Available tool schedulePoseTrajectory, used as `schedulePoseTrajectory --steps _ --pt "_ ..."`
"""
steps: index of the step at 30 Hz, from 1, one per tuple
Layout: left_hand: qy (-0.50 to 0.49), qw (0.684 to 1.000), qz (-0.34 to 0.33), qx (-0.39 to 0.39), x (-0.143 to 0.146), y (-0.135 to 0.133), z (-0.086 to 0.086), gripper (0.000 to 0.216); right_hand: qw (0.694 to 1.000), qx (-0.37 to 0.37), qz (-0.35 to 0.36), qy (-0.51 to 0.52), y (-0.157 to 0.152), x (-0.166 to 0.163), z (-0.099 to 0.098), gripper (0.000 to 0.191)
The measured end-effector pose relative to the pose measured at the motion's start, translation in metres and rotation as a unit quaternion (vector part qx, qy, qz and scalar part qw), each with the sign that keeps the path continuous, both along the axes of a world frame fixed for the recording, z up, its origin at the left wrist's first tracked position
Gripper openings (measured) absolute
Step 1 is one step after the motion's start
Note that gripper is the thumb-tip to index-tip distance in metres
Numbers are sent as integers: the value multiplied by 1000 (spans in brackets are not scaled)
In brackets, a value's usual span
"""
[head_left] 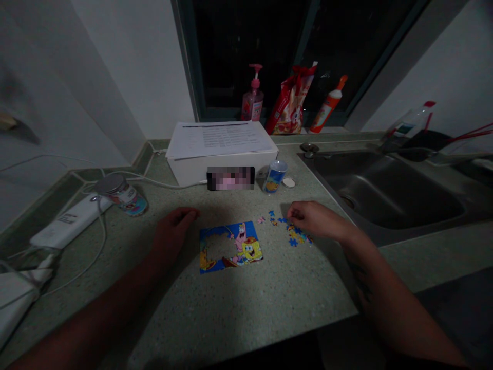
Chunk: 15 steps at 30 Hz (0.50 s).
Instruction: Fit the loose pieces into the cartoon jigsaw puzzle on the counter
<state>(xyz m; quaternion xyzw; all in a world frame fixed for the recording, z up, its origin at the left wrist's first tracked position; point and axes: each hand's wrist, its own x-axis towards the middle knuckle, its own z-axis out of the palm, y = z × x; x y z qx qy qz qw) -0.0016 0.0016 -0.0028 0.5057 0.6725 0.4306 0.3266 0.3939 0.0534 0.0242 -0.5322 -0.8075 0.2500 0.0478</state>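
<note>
A small cartoon jigsaw puzzle (230,247) lies partly assembled on the speckled counter (246,303), with a gap in its left half. Several loose blue pieces (296,236) are scattered to its right. My right hand (314,218) rests over those loose pieces with fingers curled down onto them; what they pinch is hidden. My left hand (173,231) lies flat on the counter just left of the puzzle, fingers relaxed and holding nothing.
A white box with papers (221,151), a phone (231,178) and a small blue can (275,176) stand behind the puzzle. A tin (123,194), a white power strip (69,221) and cables lie left. A steel sink (389,192) is right; bottles line the windowsill.
</note>
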Motion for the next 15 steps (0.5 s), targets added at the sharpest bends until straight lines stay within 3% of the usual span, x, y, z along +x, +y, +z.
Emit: schedulePoseTrajectory --steps 4,9,15 --pt "9 1000 -2 -4 -1 0 -1 29 995 -14 -2 96 -5 -15 -4 14" --pt "7 1000 -7 -1 0 0 0 29 975 -68 3 213 -10 -45 -23 13" --pt "7 1000 -10 -5 1 0 2 35 960 -94 -28 261 -15 -71 -39 10"
